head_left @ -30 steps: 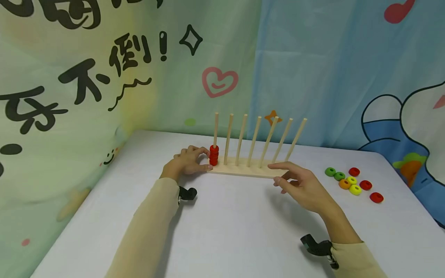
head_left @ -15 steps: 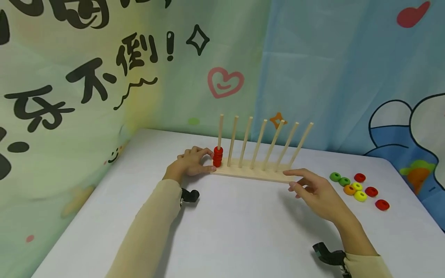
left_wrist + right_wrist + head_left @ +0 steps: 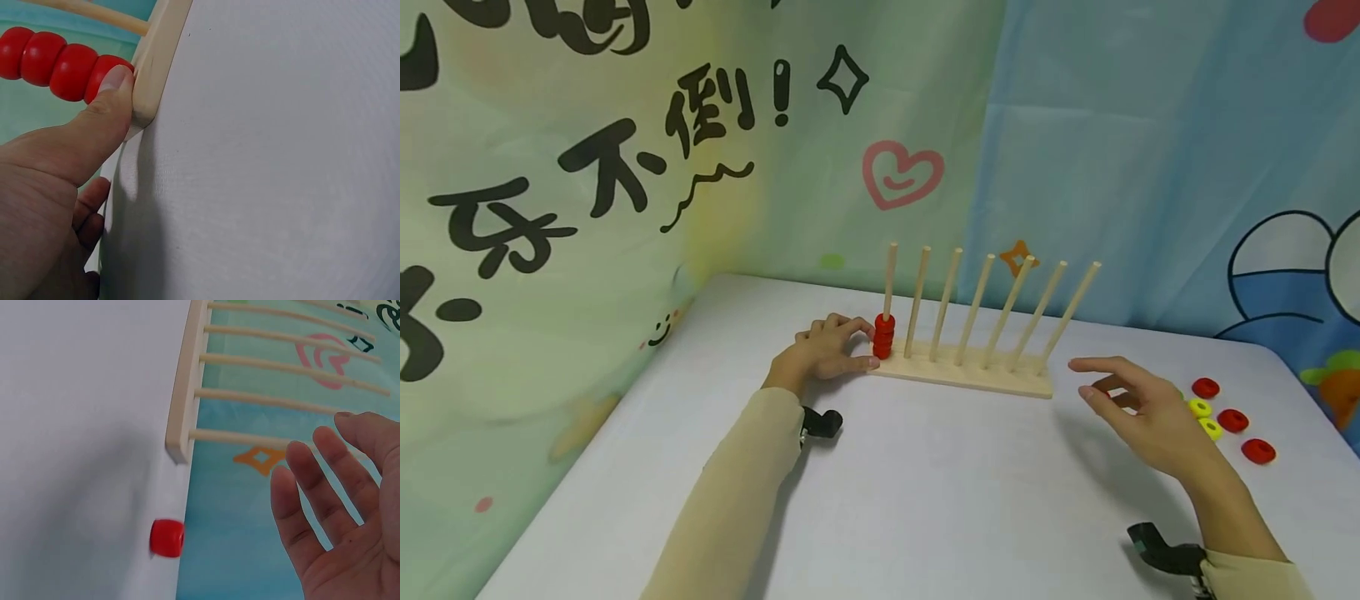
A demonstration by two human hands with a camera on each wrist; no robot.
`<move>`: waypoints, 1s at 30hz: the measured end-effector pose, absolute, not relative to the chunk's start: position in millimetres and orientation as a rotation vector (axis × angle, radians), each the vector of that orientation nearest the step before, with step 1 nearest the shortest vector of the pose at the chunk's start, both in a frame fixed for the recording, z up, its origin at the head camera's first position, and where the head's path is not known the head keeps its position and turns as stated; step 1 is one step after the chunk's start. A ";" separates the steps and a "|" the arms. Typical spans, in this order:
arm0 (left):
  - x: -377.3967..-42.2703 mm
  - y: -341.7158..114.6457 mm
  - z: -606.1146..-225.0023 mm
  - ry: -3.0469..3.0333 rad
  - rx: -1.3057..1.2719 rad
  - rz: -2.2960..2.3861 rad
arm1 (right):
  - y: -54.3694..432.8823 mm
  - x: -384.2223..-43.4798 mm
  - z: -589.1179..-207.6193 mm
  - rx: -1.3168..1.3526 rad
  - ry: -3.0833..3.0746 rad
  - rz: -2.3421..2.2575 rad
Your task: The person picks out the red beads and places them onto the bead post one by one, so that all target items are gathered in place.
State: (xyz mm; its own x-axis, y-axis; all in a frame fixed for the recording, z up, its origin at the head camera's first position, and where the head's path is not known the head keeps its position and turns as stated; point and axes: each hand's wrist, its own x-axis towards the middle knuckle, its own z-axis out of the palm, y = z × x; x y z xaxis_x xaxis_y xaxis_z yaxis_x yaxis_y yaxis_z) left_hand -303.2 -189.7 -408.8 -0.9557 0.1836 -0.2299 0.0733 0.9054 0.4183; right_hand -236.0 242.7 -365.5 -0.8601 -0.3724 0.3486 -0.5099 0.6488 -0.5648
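Observation:
A wooden peg rack [image 3: 962,379] stands on the white table, with a row of several upright pegs. Several red beads [image 3: 883,336] are stacked on its leftmost peg; the other pegs are bare. My left hand [image 3: 823,350] pinches the left end of the base, and in the left wrist view the thumb [image 3: 103,115] presses there against the lowest bead. Off the rack's right end, my right hand [image 3: 1157,425] hovers above the table, fingers loosely bent and holding nothing. A lone red bead [image 3: 167,537] shows beyond the rack's end in the right wrist view.
At the right of the table lie loose beads, including a red bead [image 3: 1258,452] and a yellow bead [image 3: 1210,428]. My right hand hides others there. A printed cloth backdrop [image 3: 1075,150] hangs right behind the table.
My right hand has moved right, from the rack's right end toward the loose beads, and now covers some of them. The left hand keeps its hold. The head view has turned slightly.

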 end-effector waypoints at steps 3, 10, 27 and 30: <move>-304.1 -186.7 -407.2 2.804 0.199 0.598 | 253.5 -237.0 -368.8 0.702 -2.649 1.010; -304.3 -185.7 -407.0 2.804 0.189 0.575 | 270.5 -238.0 -377.2 0.647 -2.656 1.024; -306.6 -182.2 -401.7 2.776 0.201 0.568 | 301.1 -246.2 -380.0 0.590 -2.608 0.990; -303.8 -183.3 -404.0 2.782 0.190 0.569 | 299.7 -247.8 -382.1 0.545 -2.663 0.977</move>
State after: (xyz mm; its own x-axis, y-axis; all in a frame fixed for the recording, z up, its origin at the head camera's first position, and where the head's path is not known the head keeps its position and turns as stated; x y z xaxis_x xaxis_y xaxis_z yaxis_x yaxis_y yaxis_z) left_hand -303.8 -183.3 -404.0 -0.9477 0.1863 -0.2591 0.0697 0.9131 0.4017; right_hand -247.8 299.7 -382.1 -0.8980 -0.2577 0.3567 -0.4273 0.7048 -0.5663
